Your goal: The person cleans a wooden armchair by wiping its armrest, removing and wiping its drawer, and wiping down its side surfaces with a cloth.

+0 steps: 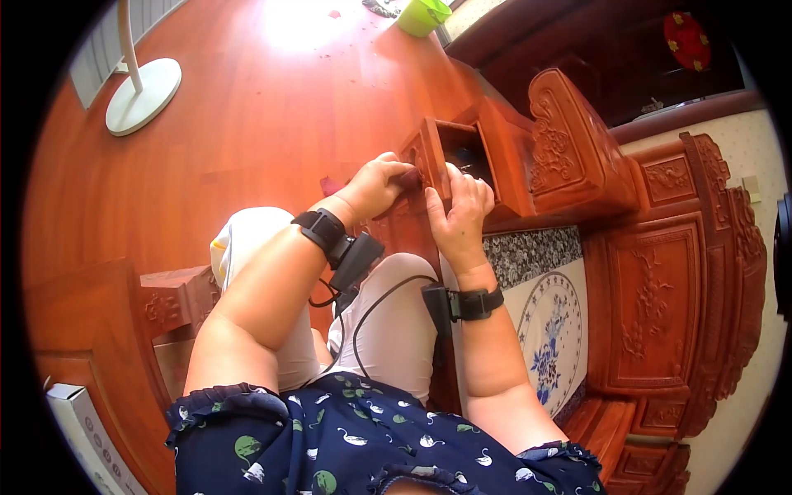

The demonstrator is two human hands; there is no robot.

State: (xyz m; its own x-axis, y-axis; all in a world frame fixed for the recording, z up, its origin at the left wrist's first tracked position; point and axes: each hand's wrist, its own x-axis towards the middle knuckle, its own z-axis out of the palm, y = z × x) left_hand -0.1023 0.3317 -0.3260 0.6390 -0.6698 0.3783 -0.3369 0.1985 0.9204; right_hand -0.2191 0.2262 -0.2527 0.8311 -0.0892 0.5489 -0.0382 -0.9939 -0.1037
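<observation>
Below, glossy wooden floor (green bin beyond the open drawer).

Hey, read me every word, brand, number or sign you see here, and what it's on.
Nothing legible.
White box: small print and round marks on its side, too small and blurred to read.
Red ornament: yellowish marks; I can't tell whether they're writing.
Black wrist devices: no readable brand or number.
Open drawer at the hands: no lettering I can make out.
</observation>
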